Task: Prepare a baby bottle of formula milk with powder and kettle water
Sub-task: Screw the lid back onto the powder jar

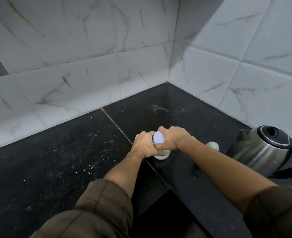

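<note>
A small white container [160, 156] is stood on the black countertop [56, 169], near the corner of the tiled walls [73, 57]; its lower body is wrapped by the left hand [146, 145], the fingers curled tightly round it so that only the base is seen; its pale round lid [159, 137] is clasped from the right by the right hand [172, 137], fingers bent over the far rim and thumb pressed at the near side; whether the lid is seated or loosened cannot be told. A second pale rounded object [213, 146] is partly hidden behind the right forearm; a steel kettle [262, 148] is set just beyond it; both olive sleeves [98, 212] are pushed back.
</note>
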